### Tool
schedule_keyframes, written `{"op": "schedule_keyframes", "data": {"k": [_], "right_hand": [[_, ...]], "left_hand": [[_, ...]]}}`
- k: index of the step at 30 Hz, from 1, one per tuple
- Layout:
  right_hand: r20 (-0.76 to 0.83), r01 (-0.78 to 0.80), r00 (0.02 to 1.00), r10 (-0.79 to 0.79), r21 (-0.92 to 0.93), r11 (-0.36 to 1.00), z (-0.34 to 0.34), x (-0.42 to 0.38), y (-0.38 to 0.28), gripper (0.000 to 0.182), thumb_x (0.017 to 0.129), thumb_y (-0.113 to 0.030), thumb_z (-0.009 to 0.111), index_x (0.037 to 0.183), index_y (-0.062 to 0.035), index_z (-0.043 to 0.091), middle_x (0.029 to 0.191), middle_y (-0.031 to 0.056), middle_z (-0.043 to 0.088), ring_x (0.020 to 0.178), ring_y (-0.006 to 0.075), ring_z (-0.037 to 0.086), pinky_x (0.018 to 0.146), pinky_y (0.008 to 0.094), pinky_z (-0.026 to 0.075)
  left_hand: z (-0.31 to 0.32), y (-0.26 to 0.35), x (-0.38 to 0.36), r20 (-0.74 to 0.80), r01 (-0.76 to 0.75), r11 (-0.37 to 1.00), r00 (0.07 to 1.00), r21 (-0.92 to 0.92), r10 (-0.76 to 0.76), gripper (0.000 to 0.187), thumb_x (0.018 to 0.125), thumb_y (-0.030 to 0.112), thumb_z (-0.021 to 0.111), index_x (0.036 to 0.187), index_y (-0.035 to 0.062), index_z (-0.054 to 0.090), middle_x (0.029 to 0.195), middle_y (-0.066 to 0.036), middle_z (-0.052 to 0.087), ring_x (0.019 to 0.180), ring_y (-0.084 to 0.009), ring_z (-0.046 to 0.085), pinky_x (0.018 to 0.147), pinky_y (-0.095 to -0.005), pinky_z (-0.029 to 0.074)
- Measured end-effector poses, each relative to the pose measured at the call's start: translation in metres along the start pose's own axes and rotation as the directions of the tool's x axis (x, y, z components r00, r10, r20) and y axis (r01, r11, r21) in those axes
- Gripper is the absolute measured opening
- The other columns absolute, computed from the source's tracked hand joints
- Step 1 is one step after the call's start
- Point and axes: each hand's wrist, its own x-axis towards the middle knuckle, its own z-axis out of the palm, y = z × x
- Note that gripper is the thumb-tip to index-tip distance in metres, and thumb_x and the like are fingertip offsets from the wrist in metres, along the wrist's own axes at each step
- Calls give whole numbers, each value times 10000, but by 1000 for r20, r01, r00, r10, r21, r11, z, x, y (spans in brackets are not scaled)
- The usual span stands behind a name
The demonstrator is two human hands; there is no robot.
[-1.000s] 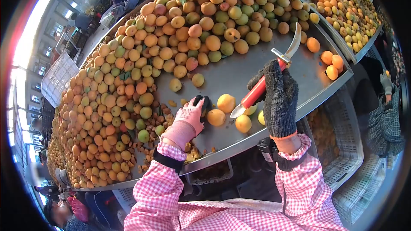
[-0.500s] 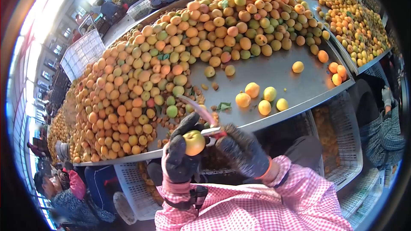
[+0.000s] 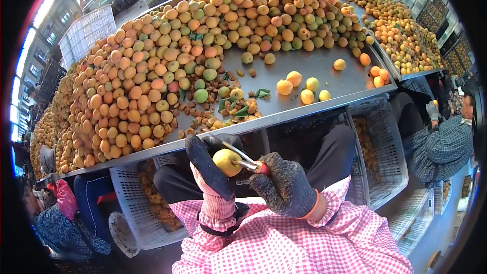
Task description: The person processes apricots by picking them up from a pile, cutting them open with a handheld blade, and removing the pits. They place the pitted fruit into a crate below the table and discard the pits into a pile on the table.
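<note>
My left hand [image 3: 207,158], in a dark glove, cradles a yellow-green apricot [image 3: 226,162] just off the front edge of the metal table, thumb and fingers around it. A small knife with a red handle [image 3: 263,169] is in my right hand [image 3: 287,184], whose dark gloved fingers are wrapped round the grip. The knife's blade [image 3: 247,164] lies against the right side of the apricot, by the stem end. Several loose apricots [image 3: 294,78] lie on the metal table [image 3: 256,86] ahead, beside torn fruit pieces and leaves [image 3: 238,109].
A large heap of apricots [image 3: 152,66] covers the table's left and back. Crates with cut fruit stand below its edge, a left crate [image 3: 127,198] and a right crate [image 3: 390,157]. A co-worker [image 3: 446,144] sits at the right, another person [image 3: 56,218] at the left.
My view has tilted, and both hands now appear in front of my lap rather than over the table's edge. The knife, raised with its blade pointing up, has come down against the apricot.
</note>
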Motion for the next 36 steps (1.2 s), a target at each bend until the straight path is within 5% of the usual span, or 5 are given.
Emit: {"op": "schedule_keyframes", "data": {"k": [18,24,29,31,36], "right_hand": [[154,181,980,-126,-427,886,33,-1,-16,281,789,-249,700,836,-32,528,608,111,547,502,299,576,431,376,436],[380,-276,924,42,586,761,49,25,4,351,883,-311,577,1031,2,524,650,147,570,578,311,598,486,377,466],[628,-552,777,44,647,526,5,6,7,314,788,-156,668,1020,20,550,976,214,579,773,350,597,618,406,490],[-13,650,732,-681,-283,705,9,0,17,292,832,-219,645,966,15,532,815,213,592,635,370,586,502,400,460],[140,-34,990,34,-1,999,5,-8,-1,275,867,-272,602,840,-23,490,531,182,532,508,386,569,439,458,425]], "left_hand": [[-27,42,3,87,27,999,996,39,-30,856,872,718,163,775,-2,615,742,-87,621,690,-168,582,657,-279,463],[-37,8,20,210,-679,680,734,279,646,648,898,274,584,1351,-71,275,1016,-162,579,796,-248,610,715,-368,527],[-24,22,20,242,-544,834,825,92,511,846,798,55,675,1452,70,139,1074,-145,551,913,-230,592,788,-372,523],[-22,16,19,212,-378,926,906,21,365,802,830,97,647,1449,69,138,1041,-136,560,866,-214,595,765,-359,524],[12,66,8,209,257,909,958,-329,-196,611,971,458,341,1285,-60,415,797,-99,595,653,-135,559,593,-262,492]]}}
